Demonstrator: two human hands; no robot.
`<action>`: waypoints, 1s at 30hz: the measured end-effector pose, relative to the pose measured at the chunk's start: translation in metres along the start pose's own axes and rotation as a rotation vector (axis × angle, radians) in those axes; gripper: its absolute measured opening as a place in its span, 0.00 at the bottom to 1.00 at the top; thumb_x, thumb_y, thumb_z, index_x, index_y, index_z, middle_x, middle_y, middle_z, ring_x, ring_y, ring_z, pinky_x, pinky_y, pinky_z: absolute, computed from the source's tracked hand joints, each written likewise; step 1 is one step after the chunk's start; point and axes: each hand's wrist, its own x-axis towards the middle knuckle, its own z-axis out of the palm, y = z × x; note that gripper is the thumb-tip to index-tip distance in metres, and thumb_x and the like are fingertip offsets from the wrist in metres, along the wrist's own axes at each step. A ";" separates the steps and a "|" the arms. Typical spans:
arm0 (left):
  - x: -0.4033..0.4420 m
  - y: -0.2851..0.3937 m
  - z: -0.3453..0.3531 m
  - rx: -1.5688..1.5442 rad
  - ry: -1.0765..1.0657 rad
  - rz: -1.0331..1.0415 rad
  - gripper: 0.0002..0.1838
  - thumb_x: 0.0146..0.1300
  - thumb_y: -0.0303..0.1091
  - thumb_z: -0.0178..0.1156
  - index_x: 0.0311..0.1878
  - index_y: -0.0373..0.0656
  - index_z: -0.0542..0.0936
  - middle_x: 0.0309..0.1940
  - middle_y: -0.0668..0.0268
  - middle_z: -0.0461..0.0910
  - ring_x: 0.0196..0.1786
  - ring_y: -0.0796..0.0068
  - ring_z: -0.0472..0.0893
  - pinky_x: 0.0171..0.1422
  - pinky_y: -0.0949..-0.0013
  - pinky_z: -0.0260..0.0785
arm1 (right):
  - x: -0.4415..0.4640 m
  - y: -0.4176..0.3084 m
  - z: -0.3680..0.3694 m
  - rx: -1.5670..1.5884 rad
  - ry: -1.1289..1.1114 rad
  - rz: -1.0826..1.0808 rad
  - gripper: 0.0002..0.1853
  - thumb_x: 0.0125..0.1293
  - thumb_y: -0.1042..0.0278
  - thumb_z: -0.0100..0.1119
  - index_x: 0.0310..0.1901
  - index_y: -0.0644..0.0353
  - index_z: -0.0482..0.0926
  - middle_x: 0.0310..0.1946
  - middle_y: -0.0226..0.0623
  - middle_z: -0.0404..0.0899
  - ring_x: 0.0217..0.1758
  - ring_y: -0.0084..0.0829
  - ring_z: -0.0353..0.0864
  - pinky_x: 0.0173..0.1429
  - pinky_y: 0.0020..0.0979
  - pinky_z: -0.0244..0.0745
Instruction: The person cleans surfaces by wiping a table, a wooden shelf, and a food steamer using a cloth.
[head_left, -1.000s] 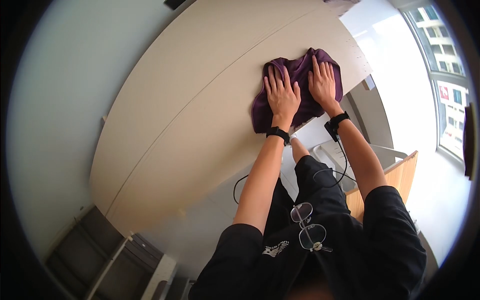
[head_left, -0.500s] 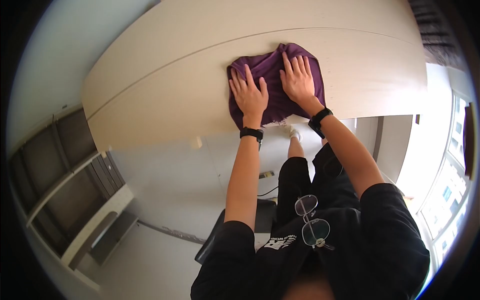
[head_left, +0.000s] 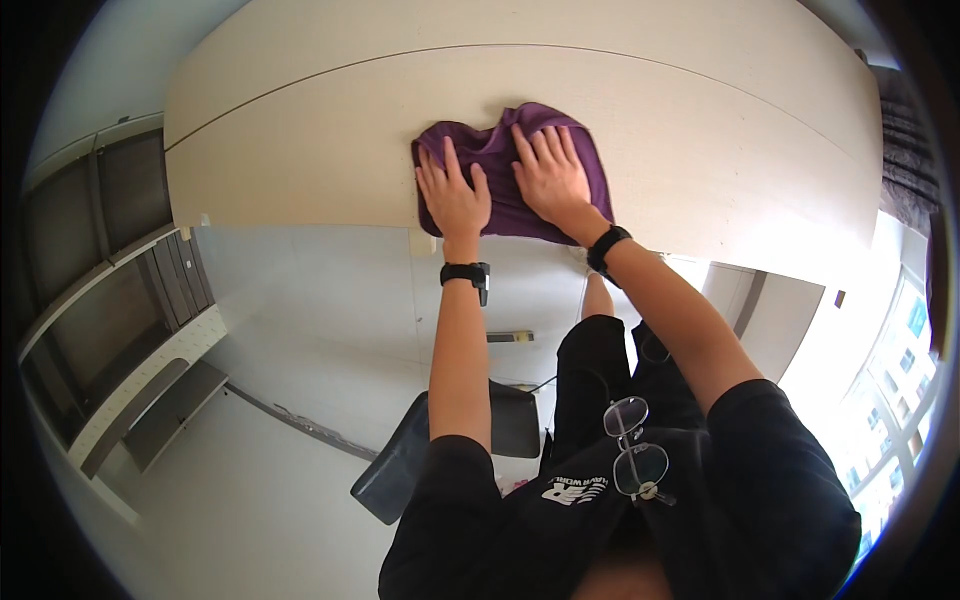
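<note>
A purple cloth lies rumpled on the pale wooden table, close to its near edge. My left hand rests flat on the left half of the cloth, fingers stretched out and thumb apart. On the right half, my right hand presses down with its fingers spread. Folds stand up along the cloth's far side, beyond my fingertips. Part of the cloth under both palms is hidden.
A thin seam runs across the tabletop beyond the cloth. Below the near edge stands a black chair. Shelving is at the left, a window at the right. Glasses hang from my shirt.
Both hands and the cloth have shifted left along the table. The view has tilted a little, and the frayed near edge of the cloth no longer shows.
</note>
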 end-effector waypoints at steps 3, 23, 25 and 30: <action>0.002 0.017 0.018 0.000 0.049 -0.063 0.32 0.68 0.43 0.54 0.73 0.38 0.67 0.71 0.40 0.65 0.78 0.44 0.59 0.80 0.42 0.49 | -0.001 0.010 0.011 0.012 0.031 -0.026 0.30 0.71 0.58 0.53 0.71 0.61 0.68 0.59 0.48 0.76 0.70 0.47 0.68 0.79 0.49 0.54; 0.013 0.018 0.046 0.075 0.055 -0.035 0.31 0.66 0.38 0.51 0.71 0.34 0.66 0.69 0.39 0.65 0.78 0.43 0.58 0.80 0.42 0.47 | 0.023 0.004 0.040 0.036 0.105 -0.059 0.27 0.69 0.60 0.50 0.68 0.58 0.72 0.55 0.47 0.78 0.67 0.46 0.71 0.78 0.47 0.56; 0.016 0.025 0.049 0.067 0.046 -0.026 0.31 0.66 0.38 0.50 0.71 0.34 0.66 0.70 0.38 0.65 0.78 0.43 0.58 0.80 0.42 0.47 | 0.023 0.011 0.043 0.064 0.092 -0.034 0.27 0.68 0.61 0.51 0.69 0.56 0.72 0.57 0.47 0.78 0.68 0.46 0.71 0.79 0.48 0.55; 0.026 0.013 0.048 0.062 0.035 0.067 0.32 0.67 0.39 0.49 0.73 0.34 0.65 0.71 0.39 0.64 0.78 0.44 0.57 0.81 0.42 0.47 | 0.026 0.003 0.045 0.051 0.100 0.093 0.30 0.67 0.60 0.51 0.71 0.54 0.69 0.60 0.48 0.76 0.70 0.47 0.69 0.79 0.48 0.54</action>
